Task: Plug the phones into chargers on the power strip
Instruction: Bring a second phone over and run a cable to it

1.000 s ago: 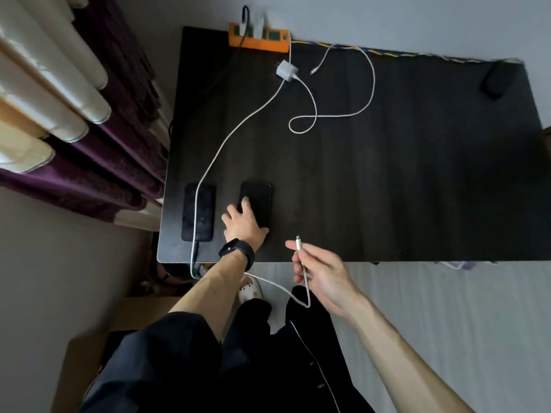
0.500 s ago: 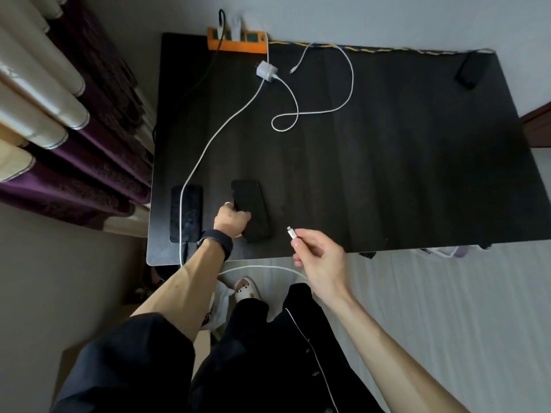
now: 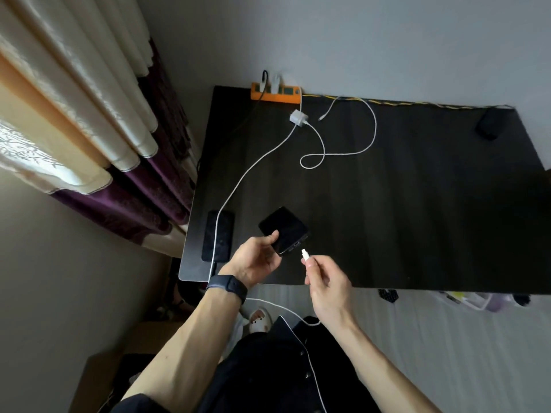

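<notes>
Grips the black phone [image 3: 284, 229] in the left hand [image 3: 256, 257], thumb on the screen, fingers curled beneath, raised off the dark table [image 3: 417, 204] near its front edge. Pinches the white connector [image 3: 304, 253] between thumb and fingertips of the right hand [image 3: 325, 278], with the white cable [image 3: 277, 305] trailing down past the wrist, under the left forearm and seemingly up over the table edge. Hinges on one relation only: phone's long axis on a slant from upper left to lower right, port edge at the lower right end, facing the right hand. Aims the connector tip up and left at that edge, just beside it, apart by a small gap, not yet in. Looks near to lined up; cannot judge true alignment of tip and port at this size. Calls, most likely, for a short push of the right hand up and left along that axis, with the left hand bracing the phone against it. Shows a second phone [image 3: 219, 234] flat on the table to the left, clear of both hands, with a white cable lengthwise across it; cannot make out any plug in its port. Shows, farther back against the wall, the orange power strip [image 3: 275, 93], and just in front of it a loose white charger [image 3: 298, 117] with its own looped cable [image 3: 375, 129], not seated in the strip and so probably work left for later.
</notes>
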The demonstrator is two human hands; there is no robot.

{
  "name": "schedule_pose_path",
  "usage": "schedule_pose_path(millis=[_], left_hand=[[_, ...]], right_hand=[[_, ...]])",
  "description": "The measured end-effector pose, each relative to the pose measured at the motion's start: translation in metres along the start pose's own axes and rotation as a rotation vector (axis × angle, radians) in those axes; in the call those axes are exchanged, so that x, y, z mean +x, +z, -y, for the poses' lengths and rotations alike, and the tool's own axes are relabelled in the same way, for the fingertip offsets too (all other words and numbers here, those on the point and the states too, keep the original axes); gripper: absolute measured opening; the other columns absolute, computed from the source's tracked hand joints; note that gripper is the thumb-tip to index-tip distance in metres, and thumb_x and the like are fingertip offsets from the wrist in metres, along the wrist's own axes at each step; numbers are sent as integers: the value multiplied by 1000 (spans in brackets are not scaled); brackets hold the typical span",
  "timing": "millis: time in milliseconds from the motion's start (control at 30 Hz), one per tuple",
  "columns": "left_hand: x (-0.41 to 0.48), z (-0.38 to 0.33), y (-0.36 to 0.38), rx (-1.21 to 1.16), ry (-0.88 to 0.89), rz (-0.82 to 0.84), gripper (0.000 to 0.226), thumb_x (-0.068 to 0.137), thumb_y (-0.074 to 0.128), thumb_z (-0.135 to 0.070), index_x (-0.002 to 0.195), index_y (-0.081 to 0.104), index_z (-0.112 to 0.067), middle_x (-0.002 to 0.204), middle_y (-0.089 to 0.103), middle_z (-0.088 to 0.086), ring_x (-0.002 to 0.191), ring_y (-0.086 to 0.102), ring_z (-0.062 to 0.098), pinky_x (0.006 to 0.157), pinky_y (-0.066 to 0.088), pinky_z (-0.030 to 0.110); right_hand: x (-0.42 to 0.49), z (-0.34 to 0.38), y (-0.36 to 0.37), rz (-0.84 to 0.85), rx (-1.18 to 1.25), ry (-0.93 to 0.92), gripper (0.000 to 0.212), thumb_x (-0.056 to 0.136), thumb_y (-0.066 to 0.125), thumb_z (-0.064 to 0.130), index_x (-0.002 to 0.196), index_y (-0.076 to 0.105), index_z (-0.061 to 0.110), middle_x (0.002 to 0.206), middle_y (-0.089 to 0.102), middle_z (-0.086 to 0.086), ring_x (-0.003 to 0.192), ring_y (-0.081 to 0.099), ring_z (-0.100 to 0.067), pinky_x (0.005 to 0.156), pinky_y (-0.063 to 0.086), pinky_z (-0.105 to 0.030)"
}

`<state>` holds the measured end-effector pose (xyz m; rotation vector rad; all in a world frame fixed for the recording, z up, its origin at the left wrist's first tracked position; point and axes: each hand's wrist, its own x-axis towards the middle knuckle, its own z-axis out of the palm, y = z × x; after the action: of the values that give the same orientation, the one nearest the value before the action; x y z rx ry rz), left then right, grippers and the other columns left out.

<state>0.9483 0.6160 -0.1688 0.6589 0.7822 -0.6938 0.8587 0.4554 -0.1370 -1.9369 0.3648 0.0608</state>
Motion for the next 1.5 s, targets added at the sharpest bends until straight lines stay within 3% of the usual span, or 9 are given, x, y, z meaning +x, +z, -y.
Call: schedule_pose_path(millis=[100, 233, 400, 600, 833, 1067, 1233, 1400, 1500], left_hand=[[-6, -3, 0, -2, 33, 5, 35, 67, 77, -12, 95, 57, -14, 82, 39, -2, 68, 37, 9, 65, 40, 21], [-9, -8, 0, 35, 62, 12, 31, 67, 77, -14, 86, 53, -20, 83, 42, 0, 69, 39, 9, 63, 42, 20], [-5, -8, 4, 39, 66, 22, 23, 86, 69, -9, 79, 52, -21, 80, 46, -1, 62, 39, 8, 49, 46, 20], [-1, -5, 6, 55, 62, 22, 20, 86, 70, -10, 79, 54, -20, 89, 51, 2, 73, 45, 11, 67, 44, 23], [0, -3, 5, 56, 84, 40, 25, 87, 69, -8, 71, 54, -19, 73, 65, -1, 57, 59, 9, 52, 50, 22], [-3, -1, 6, 85, 115, -5, 21, 88, 71, -10, 76, 56, -20, 86, 69, 4, 73, 67, 13, 64, 54, 25], [-8, -3, 7, 84, 108, -1, 19, 89, 70, -9, 76, 57, -17, 87, 69, 5, 75, 67, 14, 58, 55, 25], [-11, 0, 11, 153, 174, -8, 18, 90, 68, -10, 104, 58, -15, 97, 71, 7, 84, 68, 18, 72, 55, 28], [-13, 0, 13, 170, 188, 12, 14, 91, 68, -11, 103, 63, -14, 95, 74, 5, 83, 71, 16, 70, 57, 27]], right_hand=[[3, 4, 3, 21, 9, -23, 16, 99, 55, 32, 91, 68, 31, 62, 60, 11, 58, 55, -5, 56, 45, -20], [8, 9, 5, 51, 4, -13, 17, 99, 56, 32, 89, 69, 30, 61, 60, 10, 53, 51, -3, 53, 41, -18], [14, 12, 4, 50, -14, 0, 17, 97, 57, 33, 86, 69, 27, 59, 59, 10, 51, 50, -4, 52, 39, -16], [16, 11, 0, 64, 36, 24, 18, 98, 57, 30, 87, 71, 27, 57, 57, 9, 50, 47, -4, 49, 38, -18], [17, 8, 1, 46, 28, 79, 17, 97, 56, 31, 88, 70, 28, 55, 57, 13, 49, 47, -4, 52, 41, -22], [21, 8, -1, 116, -49, 105, 21, 101, 52, 29, 112, 70, 27, 61, 61, 21, 54, 54, -2, 62, 45, -22], [22, 13, -4, 131, -93, 78, 23, 101, 50, 30, 115, 68, 29, 64, 62, 22, 58, 56, -1, 60, 43, -12], [19, 13, -4, 116, -152, 108, 25, 101, 49, 29, 117, 69, 28, 65, 62, 17, 64, 58, 2, 61, 39, -9], [16, 14, -7, 118, -133, 117, 26, 102, 49, 28, 118, 69, 29, 64, 62, 23, 66, 58, 3, 61, 40, -6]])
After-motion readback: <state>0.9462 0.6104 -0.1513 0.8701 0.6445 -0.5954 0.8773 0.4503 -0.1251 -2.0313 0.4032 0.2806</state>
